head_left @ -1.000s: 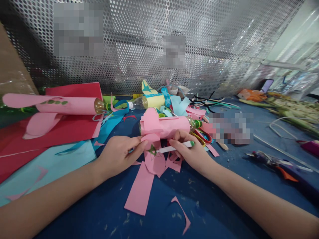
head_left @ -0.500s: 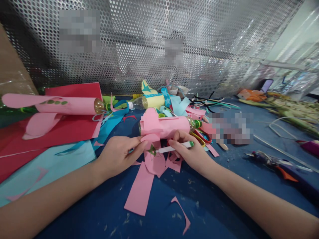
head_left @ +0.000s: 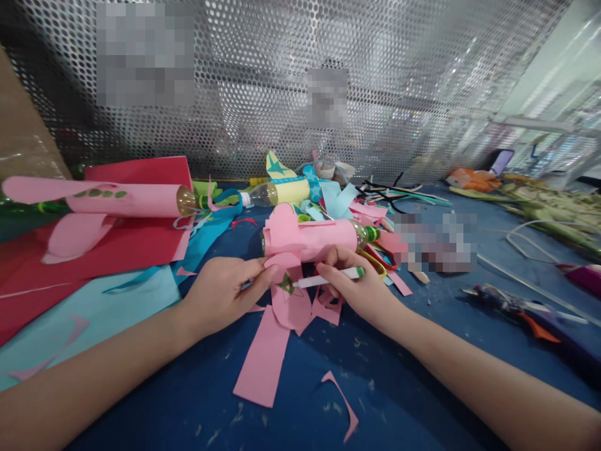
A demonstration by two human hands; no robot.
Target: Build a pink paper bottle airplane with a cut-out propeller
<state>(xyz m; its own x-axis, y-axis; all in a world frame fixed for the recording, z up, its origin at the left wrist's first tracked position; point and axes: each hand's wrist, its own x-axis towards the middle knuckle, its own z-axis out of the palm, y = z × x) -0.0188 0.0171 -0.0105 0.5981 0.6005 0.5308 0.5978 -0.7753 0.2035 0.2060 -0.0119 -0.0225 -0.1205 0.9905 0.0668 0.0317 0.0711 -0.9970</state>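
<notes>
A plastic bottle wrapped in pink paper (head_left: pixel 326 239) lies on its side in front of me, its green-capped neck to the right. From its near side a rounded pink paper wing (head_left: pixel 291 313) hangs toward me, bearing a star partly coloured dark green. My left hand (head_left: pixel 230 291) pinches the wing's left edge between thumb and fingers. In my right hand (head_left: pixel 359 282) is a white marker with a green end (head_left: pixel 312 282), its tip touching the star. Pink offcuts (head_left: pixel 328 310) lie under and beside the wing.
Another pink-wrapped bottle (head_left: pixel 141 199) lies left on red sheets (head_left: pixel 141 250). A yellow-wrapped bottle (head_left: pixel 286 191) lies behind. Scissors (head_left: pixel 375 260) with yellow and red handles sit among scraps. A glue gun (head_left: pixel 530 313) is at right. A perforated silver screen (head_left: pixel 263 94) stands at the back.
The marker's green end has shifted very slightly while its tip stays on the star. Both hands and the bottle keep almost the same position.
</notes>
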